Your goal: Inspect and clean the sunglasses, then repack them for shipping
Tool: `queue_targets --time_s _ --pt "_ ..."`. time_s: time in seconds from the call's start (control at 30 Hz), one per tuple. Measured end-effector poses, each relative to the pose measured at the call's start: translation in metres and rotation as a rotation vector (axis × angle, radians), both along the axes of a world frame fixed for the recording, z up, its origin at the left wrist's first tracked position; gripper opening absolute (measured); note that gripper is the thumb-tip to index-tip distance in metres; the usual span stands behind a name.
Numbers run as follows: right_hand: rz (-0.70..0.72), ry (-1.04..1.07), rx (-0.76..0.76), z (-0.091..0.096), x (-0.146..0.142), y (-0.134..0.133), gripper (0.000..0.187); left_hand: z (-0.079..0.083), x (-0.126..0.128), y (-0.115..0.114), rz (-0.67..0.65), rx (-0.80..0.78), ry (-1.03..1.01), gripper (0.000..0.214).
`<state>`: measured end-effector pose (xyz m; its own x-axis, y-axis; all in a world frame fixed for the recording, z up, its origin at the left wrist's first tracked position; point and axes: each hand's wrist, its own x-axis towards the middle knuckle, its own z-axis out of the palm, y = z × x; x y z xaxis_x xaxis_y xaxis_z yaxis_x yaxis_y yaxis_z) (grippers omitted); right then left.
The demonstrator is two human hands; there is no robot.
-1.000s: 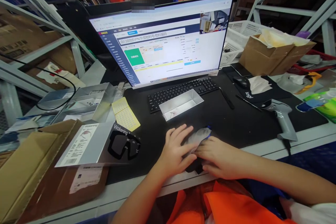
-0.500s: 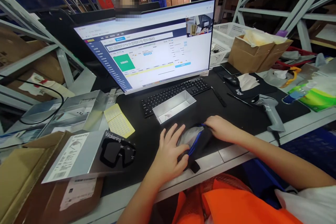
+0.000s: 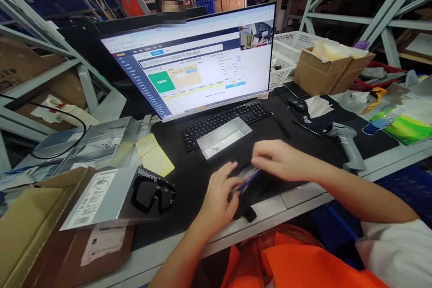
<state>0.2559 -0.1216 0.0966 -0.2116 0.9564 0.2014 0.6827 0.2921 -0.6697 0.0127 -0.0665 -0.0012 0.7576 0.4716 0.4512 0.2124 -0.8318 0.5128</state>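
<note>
We see the left hand (image 3: 219,189) with its fingers bent around the left edge of a black pouch (image 3: 254,189), holding it down. The pouch has a blue line on it. It lies on the black mat (image 3: 189,180), close to the front edge of the desk (image 3: 297,195), and one corner of it pokes out past the mat's edge.

The right hand (image 3: 280,159) is just above the pouch. It is blurry, so we cannot tell if its fingers are pinching or loose.

Right behind the hands is a silver tray (image 3: 224,137), up against the keyboard (image 3: 222,119). Only a thin strip of bare mat lies between the tray and the hands. To the left sits a box with goggles on it (image 3: 114,195), with bare mat in between. To the right, the mat is bare up to the scanner (image 3: 344,141).
</note>
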Motion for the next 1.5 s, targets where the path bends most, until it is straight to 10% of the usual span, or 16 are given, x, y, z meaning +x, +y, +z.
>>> queue_targets --time_s 0.13,0.27,0.87,1.03,1.5 --pt "0.194 -0.222 0.102 -0.031 -0.051 0.018 0.021 -0.01 -0.003 0.003 0.057 -0.049 -0.06 0.077" --pt "0.233 -0.402 0.181 -0.053 -0.067 0.012 0.022 -0.015 -0.005 0.008 0.048 -0.105 -0.104 0.061" --pt "0.114 -0.104 0.289 -0.07 -0.018 -0.032 0.037 -0.01 0.003 0.006 0.24 -0.115 -0.024 0.029" --pt "-0.031 -0.211 0.08 -0.073 0.006 -0.025 0.028 -0.002 0.002 0.005 0.273 -0.065 0.072 0.022" --pt "0.053 -0.21 0.123 -0.07 -0.002 -0.04 0.045 0.002 0.001 0.007 0.06 -0.309 -0.056 0.026"
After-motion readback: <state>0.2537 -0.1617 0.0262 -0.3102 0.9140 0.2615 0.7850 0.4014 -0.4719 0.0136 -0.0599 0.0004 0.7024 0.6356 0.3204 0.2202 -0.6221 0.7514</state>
